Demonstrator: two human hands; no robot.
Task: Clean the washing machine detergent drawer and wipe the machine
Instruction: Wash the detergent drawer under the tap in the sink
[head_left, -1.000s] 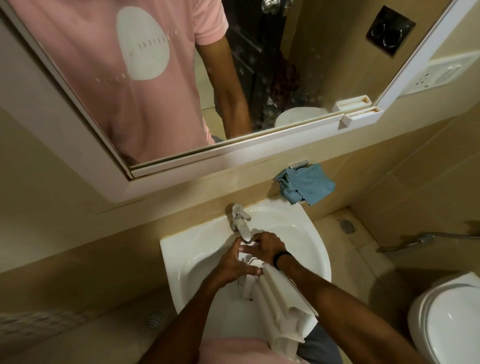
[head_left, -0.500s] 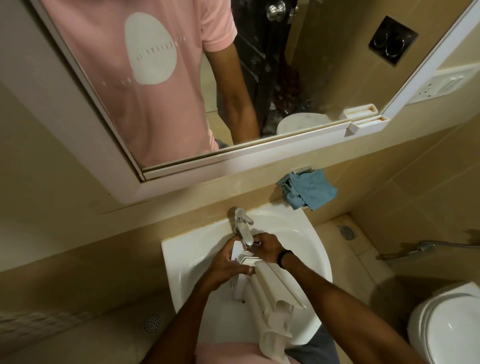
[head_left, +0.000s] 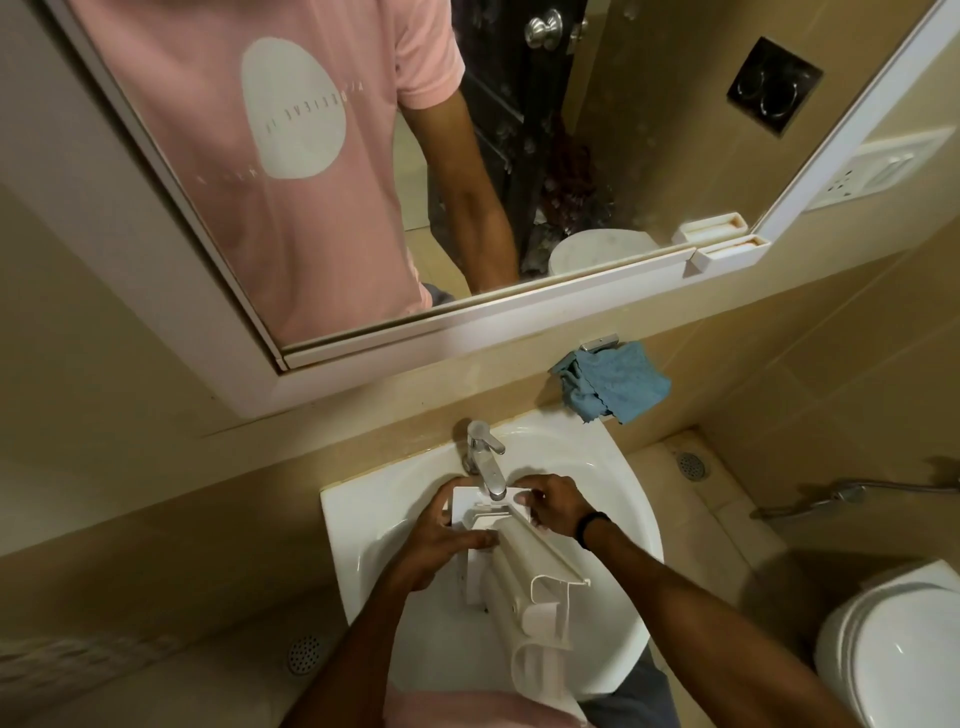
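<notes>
Detergent drawer (head_left: 525, 566) held over the sink (head_left: 602, 465) in both hands.
Its far end sits under the tap (head_left: 487, 465) spout; the left hand (head_left: 441, 540) grips its left side, and the right hand (head_left: 551, 501) holds its far right corner. A blue cloth (head_left: 615, 387) hangs on the wall beyond the sink, to the right; a toilet (head_left: 893, 649) stands near right.

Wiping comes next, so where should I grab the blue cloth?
Pinch the bunched lower folds of the blue cloth, coming from the front; it hangs loosely from a wall bracket, so lifting up and outward should free it.
</notes>
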